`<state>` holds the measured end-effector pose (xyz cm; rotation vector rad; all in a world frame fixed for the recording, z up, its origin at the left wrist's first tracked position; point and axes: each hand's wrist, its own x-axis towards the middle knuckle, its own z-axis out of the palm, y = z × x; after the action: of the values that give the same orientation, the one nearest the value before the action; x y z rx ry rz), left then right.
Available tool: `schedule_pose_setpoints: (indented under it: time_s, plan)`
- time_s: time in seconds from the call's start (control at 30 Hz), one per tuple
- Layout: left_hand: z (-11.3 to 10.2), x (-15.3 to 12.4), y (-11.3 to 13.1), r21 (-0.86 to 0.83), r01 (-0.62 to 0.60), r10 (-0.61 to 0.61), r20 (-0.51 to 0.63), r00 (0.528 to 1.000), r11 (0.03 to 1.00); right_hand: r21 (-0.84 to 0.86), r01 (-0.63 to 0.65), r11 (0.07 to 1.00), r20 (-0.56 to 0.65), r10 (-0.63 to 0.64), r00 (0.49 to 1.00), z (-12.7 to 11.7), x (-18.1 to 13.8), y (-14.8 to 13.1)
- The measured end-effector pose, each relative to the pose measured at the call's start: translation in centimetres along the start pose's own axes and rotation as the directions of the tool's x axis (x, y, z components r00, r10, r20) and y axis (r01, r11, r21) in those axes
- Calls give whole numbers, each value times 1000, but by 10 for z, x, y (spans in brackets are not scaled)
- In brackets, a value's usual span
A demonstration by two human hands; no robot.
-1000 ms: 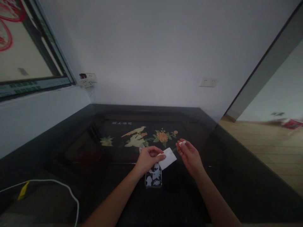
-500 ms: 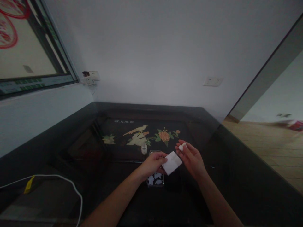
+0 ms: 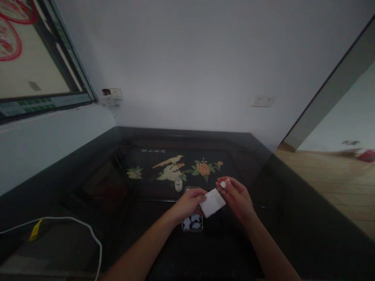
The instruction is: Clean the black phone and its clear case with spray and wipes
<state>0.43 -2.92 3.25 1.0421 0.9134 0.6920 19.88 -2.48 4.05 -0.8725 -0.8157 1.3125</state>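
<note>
A flat white square [image 3: 212,203], like folded tissue or a cloth, is pinched at its left edge by my left hand [image 3: 190,203]. Close to its upper right corner, my right hand [image 3: 236,197] is closed on a small white piece [image 3: 223,184], too small to name surely. Under my left hand lies a phone case or phone [image 3: 192,223] with a dark and pale pattern; the hand hides its middle. Just beyond that hand, a small clear bottle [image 3: 178,184] stands upright on the glossy black table [image 3: 222,249].
A white cable [image 3: 73,217] with a yellow tag [image 3: 35,230] curves across the table's left side. The tabletop bears a bird and flower picture [image 3: 172,168]. A wall with a socket [image 3: 263,101] rises behind; a window [image 3: 35,58] is at the left.
My right hand has shifted slightly down and left, with the small white piece turned in its fingers. The white square has tilted a little in my left hand.
</note>
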Motion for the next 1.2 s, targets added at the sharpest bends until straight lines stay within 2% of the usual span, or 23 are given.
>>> schedule_pose_setpoints:
  time_s: [0.13,0.3,0.4,0.47,0.6,0.67,0.83,0.93,1.07,1.2]
  plan:
    - [-1,-2,6,25,-22,22,10,1000,999,34,22,999,0,-22,1000,-1,3,-1]
    - [-11,-6,16,160,-100,113,-76,991,982,67,51,996,-22,-49,999,-3,8,0]
    - [-22,-12,16,226,-93,120,-112,986,970,68,53,996,-30,-51,998,-4,8,2]
    - [-31,-20,15,268,-88,129,-139,982,959,50,50,997,-33,-49,998,-4,8,4]
    - [-50,-45,13,415,-166,252,-162,954,894,-30,54,998,-67,-55,996,2,7,7]
    - [-61,-57,13,463,-166,262,-151,953,871,-92,73,993,-68,-79,995,9,8,6]
    - [-88,-66,8,473,-202,297,-135,945,858,-328,208,922,33,-209,977,41,18,-6]
    - [-97,-60,-1,393,-211,278,-121,953,895,-384,293,876,173,-243,954,66,30,-7]
    - [-97,-52,-13,389,-208,273,-118,955,897,-389,328,861,287,-225,931,90,44,5]
    - [-91,-49,-18,449,-212,282,-93,955,868,-415,360,836,328,-231,916,101,52,20]
